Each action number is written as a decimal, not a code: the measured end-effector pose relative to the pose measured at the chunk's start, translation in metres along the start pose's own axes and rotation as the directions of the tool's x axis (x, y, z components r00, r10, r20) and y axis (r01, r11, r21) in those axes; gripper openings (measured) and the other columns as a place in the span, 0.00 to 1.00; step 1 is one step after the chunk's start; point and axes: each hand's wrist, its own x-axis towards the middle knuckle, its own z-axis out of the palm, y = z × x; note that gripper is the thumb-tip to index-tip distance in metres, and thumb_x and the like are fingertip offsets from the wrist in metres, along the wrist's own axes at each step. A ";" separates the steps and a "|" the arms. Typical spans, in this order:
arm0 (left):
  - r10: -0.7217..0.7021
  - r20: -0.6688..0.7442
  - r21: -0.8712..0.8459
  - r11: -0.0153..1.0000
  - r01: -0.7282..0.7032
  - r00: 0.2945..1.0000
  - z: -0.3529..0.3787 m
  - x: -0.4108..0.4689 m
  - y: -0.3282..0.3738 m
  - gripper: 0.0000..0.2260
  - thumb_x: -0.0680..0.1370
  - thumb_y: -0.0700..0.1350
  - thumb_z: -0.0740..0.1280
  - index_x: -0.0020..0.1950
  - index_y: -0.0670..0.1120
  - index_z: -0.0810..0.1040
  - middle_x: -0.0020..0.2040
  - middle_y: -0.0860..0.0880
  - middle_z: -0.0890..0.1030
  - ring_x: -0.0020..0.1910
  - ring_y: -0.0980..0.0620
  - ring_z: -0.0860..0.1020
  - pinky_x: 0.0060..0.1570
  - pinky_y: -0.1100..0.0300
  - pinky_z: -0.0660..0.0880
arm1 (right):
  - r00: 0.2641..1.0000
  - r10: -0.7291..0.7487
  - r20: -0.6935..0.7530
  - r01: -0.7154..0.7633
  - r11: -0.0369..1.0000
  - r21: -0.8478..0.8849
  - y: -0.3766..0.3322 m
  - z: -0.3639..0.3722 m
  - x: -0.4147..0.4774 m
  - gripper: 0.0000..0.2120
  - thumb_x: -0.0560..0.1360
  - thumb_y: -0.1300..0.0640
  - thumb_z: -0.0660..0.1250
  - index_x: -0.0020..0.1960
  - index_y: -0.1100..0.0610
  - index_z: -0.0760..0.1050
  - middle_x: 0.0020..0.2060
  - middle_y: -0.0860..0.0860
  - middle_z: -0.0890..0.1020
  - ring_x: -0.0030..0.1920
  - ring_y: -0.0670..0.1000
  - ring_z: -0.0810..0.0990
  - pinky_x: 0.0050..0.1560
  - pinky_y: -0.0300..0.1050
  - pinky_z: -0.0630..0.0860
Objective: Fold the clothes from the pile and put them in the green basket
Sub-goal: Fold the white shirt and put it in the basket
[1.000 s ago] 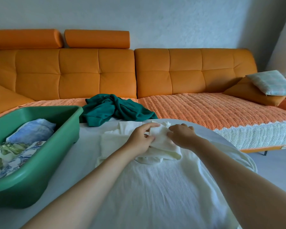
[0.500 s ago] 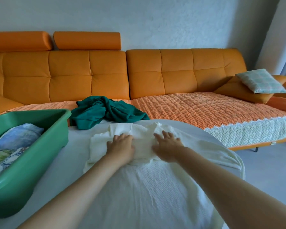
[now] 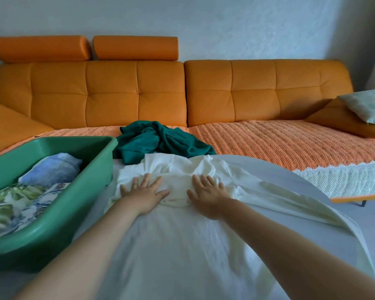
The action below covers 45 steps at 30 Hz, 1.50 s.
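Head view: open-palmed left hand (image 3: pixel 145 194) and right hand (image 3: pixel 208 194) press cream garment (image 3: pixel 178 169) onto table (image 3: pixel 307 187) before orange sofa (image 3: pixel 247 94).

I see a home living room: a long orange tufted sofa (image 3: pixel 182 92) fills the upper frame, a knitted throw (image 3: pixel 279 144) covers its seat, a cushion (image 3: pixel 366 105) sits far right, a green basket (image 3: pixel 95 180) of laundry (image 3: pixel 20 202) lower left.

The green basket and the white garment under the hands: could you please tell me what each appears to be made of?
The green basket looks like moulded plastic: smooth, slightly glossy walls and a rounded rim. The white garment seems a soft, matte textile, possibly cotton knit: it creases, bunches and shows a fine ribbed texture; the fibre cannot be told.
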 end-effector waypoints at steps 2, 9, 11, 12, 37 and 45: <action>-0.001 -0.014 0.000 1.000 0.001 1.000 -0.003 0.004 0.001 0.30 0.80 0.69 0.46 0.80 0.63 0.42 0.81 0.50 0.36 0.80 0.42 0.40 0.74 0.34 0.41 | 1.000 -0.002 -0.001 0.002 1.000 -0.021 -0.004 0.003 0.007 0.33 0.83 0.38 0.42 0.82 0.52 0.39 0.81 0.54 0.43 0.81 0.55 0.40 0.78 0.61 0.40; 0.201 -0.246 0.139 0.975 -0.171 0.948 -0.017 -0.004 0.030 0.19 0.83 0.48 0.54 0.74 0.52 0.66 0.75 0.48 0.65 0.72 0.45 0.64 0.67 0.48 0.63 | 0.996 0.022 -0.082 -0.009 0.989 0.147 0.001 -0.027 0.006 0.23 0.84 0.47 0.44 0.70 0.49 0.70 0.73 0.50 0.69 0.78 0.55 0.58 0.74 0.66 0.49; 0.280 -0.319 0.066 0.960 -0.273 0.905 -0.019 -0.013 0.045 0.22 0.82 0.43 0.55 0.76 0.52 0.65 0.77 0.50 0.64 0.74 0.47 0.63 0.69 0.49 0.63 | 0.980 0.066 -0.188 -0.033 0.984 0.174 0.017 -0.037 0.001 0.20 0.84 0.50 0.48 0.68 0.47 0.73 0.70 0.48 0.73 0.74 0.54 0.66 0.72 0.60 0.56; 0.307 -0.344 0.032 0.948 -0.316 0.887 -0.020 -0.018 0.054 0.22 0.82 0.42 0.55 0.77 0.52 0.64 0.77 0.51 0.64 0.74 0.48 0.63 0.70 0.50 0.62 | 0.972 0.089 -0.216 -0.055 0.986 0.156 0.027 -0.042 -0.003 0.20 0.83 0.52 0.50 0.71 0.46 0.71 0.72 0.48 0.71 0.73 0.54 0.67 0.71 0.57 0.58; 0.486 -0.189 -0.095 0.856 -0.509 0.853 0.000 -0.051 0.220 0.20 0.83 0.56 0.58 0.74 0.55 0.69 0.72 0.49 0.70 0.73 0.46 0.66 0.71 0.48 0.64 | 0.862 0.455 -0.226 -0.436 0.891 0.129 0.163 -0.099 -0.093 0.15 0.79 0.58 0.53 0.61 0.57 0.74 0.55 0.54 0.80 0.50 0.56 0.78 0.46 0.48 0.72; 0.326 -0.234 -0.677 0.621 -0.394 0.916 -0.022 -0.065 0.180 0.07 0.83 0.51 0.60 0.53 0.50 0.76 0.39 0.51 0.80 0.31 0.53 0.75 0.34 0.61 0.73 | 0.904 0.390 -0.172 -0.243 0.804 0.543 0.098 -0.107 -0.058 0.14 0.81 0.55 0.59 0.51 0.64 0.78 0.44 0.58 0.81 0.41 0.56 0.77 0.41 0.47 0.75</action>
